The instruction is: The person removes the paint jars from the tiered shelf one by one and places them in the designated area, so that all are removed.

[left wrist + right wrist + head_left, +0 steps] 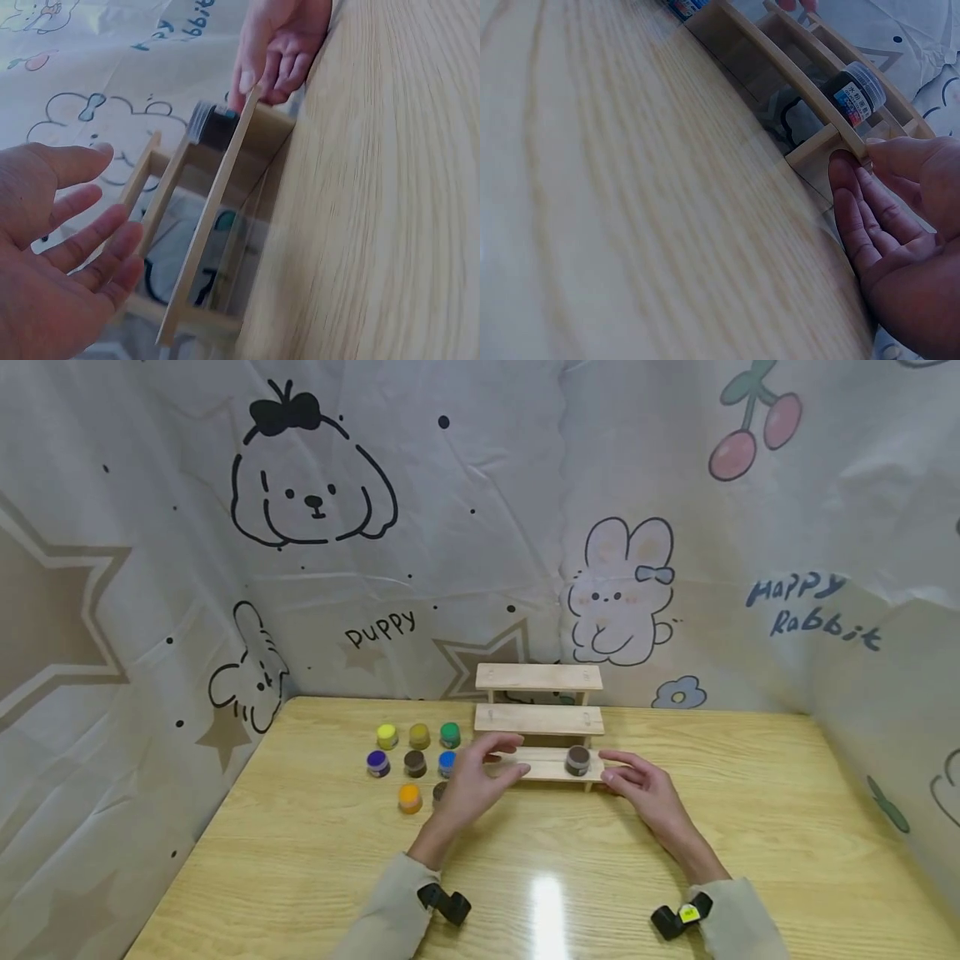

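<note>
A three-tier wooden display stand (538, 718) stands at the back of the table. One dark brown paint jar (577, 760) sits upright on its lowest board, close to the right end. At that end, my right hand (648, 793) pinches the board's corner, thumb on top and fingers beneath, as the right wrist view shows. My left hand (476, 777) hovers by the left end of the lowest board, holding nothing. Its fingers (82, 244) are spread and relaxed in the left wrist view. In the right wrist view, the jar (853, 94) shows a printed label and clear lid.
Left of the stand are several paint jars in rows, including yellow (387, 737), green (450, 735), purple (378, 763) and orange (410, 798) ones. My left hand partly covers a dark jar (439, 792). A printed curtain (480, 527) hangs behind the wooden table (300, 877).
</note>
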`<act>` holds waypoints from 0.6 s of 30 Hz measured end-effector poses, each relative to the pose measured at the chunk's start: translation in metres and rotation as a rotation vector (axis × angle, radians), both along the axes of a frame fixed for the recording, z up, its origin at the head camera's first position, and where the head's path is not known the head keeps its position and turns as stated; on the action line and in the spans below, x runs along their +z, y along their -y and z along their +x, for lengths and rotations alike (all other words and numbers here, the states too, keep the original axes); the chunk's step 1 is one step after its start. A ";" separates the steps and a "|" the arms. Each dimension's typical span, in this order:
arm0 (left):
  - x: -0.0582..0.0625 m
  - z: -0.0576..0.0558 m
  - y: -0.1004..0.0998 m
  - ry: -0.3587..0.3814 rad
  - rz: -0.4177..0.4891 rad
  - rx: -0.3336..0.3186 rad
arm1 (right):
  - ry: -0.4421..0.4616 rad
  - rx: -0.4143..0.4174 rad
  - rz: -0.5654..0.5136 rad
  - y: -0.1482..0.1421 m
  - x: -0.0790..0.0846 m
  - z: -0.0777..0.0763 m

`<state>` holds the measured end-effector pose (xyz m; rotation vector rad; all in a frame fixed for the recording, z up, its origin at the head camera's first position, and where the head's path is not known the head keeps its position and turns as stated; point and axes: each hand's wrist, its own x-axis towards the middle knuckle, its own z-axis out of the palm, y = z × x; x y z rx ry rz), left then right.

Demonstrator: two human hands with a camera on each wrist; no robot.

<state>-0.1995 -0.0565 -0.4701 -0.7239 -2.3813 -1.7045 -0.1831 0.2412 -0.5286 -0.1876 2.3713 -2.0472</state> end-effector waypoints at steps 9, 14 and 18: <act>-0.007 -0.007 -0.035 0.035 0.060 -0.045 | 0.019 -0.003 -0.010 0.000 0.000 -0.001; -0.013 -0.012 -0.051 0.041 0.030 -0.058 | 0.024 -0.008 -0.008 0.000 0.000 -0.001; -0.014 -0.013 -0.059 0.053 0.012 -0.068 | 0.022 -0.004 -0.003 0.000 0.001 -0.001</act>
